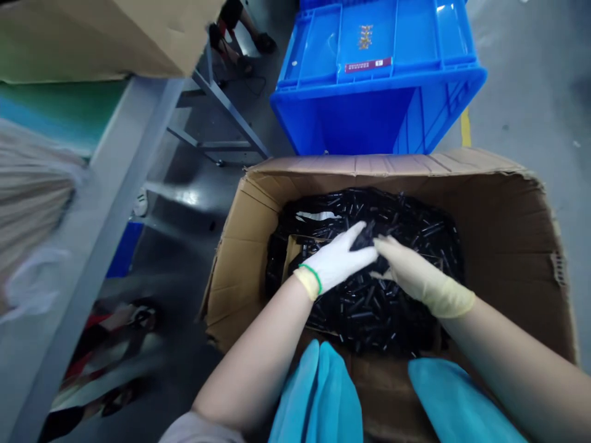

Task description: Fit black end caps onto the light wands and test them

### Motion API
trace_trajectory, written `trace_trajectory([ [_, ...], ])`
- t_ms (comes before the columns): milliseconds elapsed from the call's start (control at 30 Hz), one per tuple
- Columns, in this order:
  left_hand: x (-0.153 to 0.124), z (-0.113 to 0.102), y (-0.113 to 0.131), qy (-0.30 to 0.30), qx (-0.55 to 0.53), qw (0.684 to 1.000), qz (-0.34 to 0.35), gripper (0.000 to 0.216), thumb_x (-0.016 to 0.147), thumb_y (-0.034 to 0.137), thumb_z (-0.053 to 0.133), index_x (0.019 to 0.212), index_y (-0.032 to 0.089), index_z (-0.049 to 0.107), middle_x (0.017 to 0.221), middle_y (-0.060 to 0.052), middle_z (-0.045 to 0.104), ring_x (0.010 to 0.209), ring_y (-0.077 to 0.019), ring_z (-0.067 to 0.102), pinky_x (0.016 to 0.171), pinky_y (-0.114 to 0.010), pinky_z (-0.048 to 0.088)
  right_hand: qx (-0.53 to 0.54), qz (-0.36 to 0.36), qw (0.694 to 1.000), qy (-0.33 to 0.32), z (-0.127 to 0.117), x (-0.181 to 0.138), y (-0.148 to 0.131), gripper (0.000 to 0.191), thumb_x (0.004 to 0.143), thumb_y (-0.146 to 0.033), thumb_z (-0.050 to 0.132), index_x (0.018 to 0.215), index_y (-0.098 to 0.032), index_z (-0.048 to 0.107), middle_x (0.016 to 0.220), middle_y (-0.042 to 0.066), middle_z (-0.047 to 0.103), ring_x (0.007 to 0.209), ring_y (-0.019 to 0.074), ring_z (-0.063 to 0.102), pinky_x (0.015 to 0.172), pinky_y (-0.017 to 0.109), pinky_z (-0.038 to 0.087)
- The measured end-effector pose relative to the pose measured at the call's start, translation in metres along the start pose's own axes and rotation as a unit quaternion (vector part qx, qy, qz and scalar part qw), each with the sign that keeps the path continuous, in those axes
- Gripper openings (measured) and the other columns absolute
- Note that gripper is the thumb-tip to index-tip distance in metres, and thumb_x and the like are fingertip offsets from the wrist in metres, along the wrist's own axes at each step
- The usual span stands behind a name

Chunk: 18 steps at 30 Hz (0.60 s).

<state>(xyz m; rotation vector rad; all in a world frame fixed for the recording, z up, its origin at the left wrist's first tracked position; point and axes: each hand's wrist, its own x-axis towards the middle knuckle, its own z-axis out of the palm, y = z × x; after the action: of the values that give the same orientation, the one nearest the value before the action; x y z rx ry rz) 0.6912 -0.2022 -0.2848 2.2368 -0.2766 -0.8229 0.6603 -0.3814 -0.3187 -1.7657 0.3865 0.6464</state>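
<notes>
Gray floor [517, 86], blue crate [373, 86] beside a cardboard box [240, 246], black pieces [364, 311] heaped inside, white-gloved left hand [339, 258] with fingers parted, gloved right hand [413, 271] half-curled, any hold unclear.

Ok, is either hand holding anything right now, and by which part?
Can't tell: the left hand and right hand are over the black pieces, but blur hides any grip.

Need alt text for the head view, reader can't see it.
A white-gloved left hand and cream-gloved right hand are close together over a heap of small black parts inside an open cardboard box. A blue plastic crate sits just beyond the box; a grey-edged table is at left.
</notes>
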Motion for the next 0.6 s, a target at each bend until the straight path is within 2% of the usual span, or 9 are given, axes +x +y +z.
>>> trace_trajectory([
  [33,-0.013,-0.004,-0.008,-0.020,0.076,0.997,-0.013,0.066,0.087,0.056,0.056,0.148,0.035,0.044,0.140,0.000,0.060,0.122,-0.0211,0.060,0.099,-0.027,0.048,-0.080,-0.009,0.997,-0.004,-0.002,-0.013,0.008,0.052,0.093,-0.054,0.046,0.141,-0.036,0.051,0.141,0.001,0.058,0.120,0.0253,0.060,0.090,0.039,0.056],
  [100,-0.032,-0.008,-0.020,-0.015,0.199,0.978,-0.058,0.053,0.085,0.051,0.059,0.135,0.032,0.059,0.130,-0.003,0.066,0.117,-0.0245,0.063,0.096,-0.031,0.049,-0.243,-0.036,0.969,0.033,-0.011,-0.029,0.024,0.047,0.090,-0.051,0.052,0.132,-0.032,0.062,0.141,0.004,0.056,0.126,0.0283,0.056,0.105,0.042,0.048],
  [200,-0.042,0.005,-0.019,0.075,0.274,0.953,-0.108,0.039,0.093,0.042,0.045,0.120,0.024,0.068,0.120,-0.014,0.067,0.115,-0.0336,0.061,0.094,-0.046,0.048,-0.339,-0.045,0.934,0.104,-0.024,-0.035,0.047,0.045,0.089,-0.046,0.051,0.124,-0.024,0.068,0.145,0.013,0.051,0.134,0.0396,0.045,0.113,0.055,0.035],
  [267,-0.043,0.029,-0.009,0.119,0.302,0.943,-0.077,0.045,0.098,0.041,0.034,0.127,0.022,0.062,0.130,-0.017,0.060,0.125,-0.0363,0.052,0.100,-0.052,0.042,-0.377,-0.058,0.916,0.124,-0.020,-0.035,0.063,0.054,0.089,-0.044,0.049,0.135,-0.017,0.060,0.151,0.019,0.041,0.137,0.0459,0.037,0.110,0.063,0.034],
  [300,-0.042,0.044,-0.004,0.121,0.311,0.942,-0.042,0.045,0.098,0.042,0.034,0.132,0.024,0.059,0.137,-0.014,0.057,0.131,-0.0346,0.046,0.106,-0.051,0.038,-0.393,-0.070,0.909,0.120,-0.014,-0.035,0.070,0.060,0.087,-0.042,0.051,0.141,-0.015,0.053,0.155,0.020,0.037,0.140,0.0464,0.033,0.109,0.064,0.034],
  [400,-0.039,0.079,-0.006,0.061,0.328,0.937,0.102,0.051,0.089,0.047,0.058,0.138,0.034,0.054,0.149,0.000,0.050,0.137,-0.0249,0.040,0.116,-0.039,0.027,-0.430,-0.108,0.893,0.078,0.006,-0.040,0.093,0.069,0.082,-0.034,0.057,0.148,-0.016,0.044,0.158,0.015,0.034,0.145,0.0400,0.028,0.110,0.056,0.037],
  [433,-0.039,0.084,-0.012,0.050,0.331,0.935,0.118,0.054,0.087,0.045,0.062,0.139,0.035,0.053,0.151,0.002,0.049,0.137,-0.0235,0.040,0.118,-0.038,0.025,-0.441,-0.111,0.888,0.068,0.009,-0.044,0.098,0.069,0.082,-0.033,0.056,0.148,-0.017,0.044,0.158,0.014,0.035,0.145,0.0389,0.028,0.110,0.054,0.038],
  [500,-0.038,0.080,-0.029,0.054,0.338,0.934,0.107,0.054,0.088,0.040,0.061,0.141,0.032,0.053,0.153,-0.002,0.047,0.139,-0.0276,0.039,0.118,-0.045,0.024,-0.458,-0.102,0.880,0.067,0.002,-0.052,0.106,0.066,0.085,-0.035,0.053,0.148,-0.017,0.044,0.159,0.014,0.032,0.145,0.0387,0.028,0.109,0.054,0.038],
  [600,-0.044,0.060,-0.047,0.065,0.341,0.934,0.078,0.048,0.090,0.039,0.058,0.138,0.034,0.056,0.153,-0.003,0.047,0.140,-0.0339,0.037,0.115,-0.054,0.026,-0.472,-0.060,0.875,0.088,-0.030,-0.067,0.114,0.064,0.091,-0.040,0.046,0.150,-0.015,0.041,0.161,0.015,0.026,0.145,0.0364,0.029,0.108,0.049,0.042],
])
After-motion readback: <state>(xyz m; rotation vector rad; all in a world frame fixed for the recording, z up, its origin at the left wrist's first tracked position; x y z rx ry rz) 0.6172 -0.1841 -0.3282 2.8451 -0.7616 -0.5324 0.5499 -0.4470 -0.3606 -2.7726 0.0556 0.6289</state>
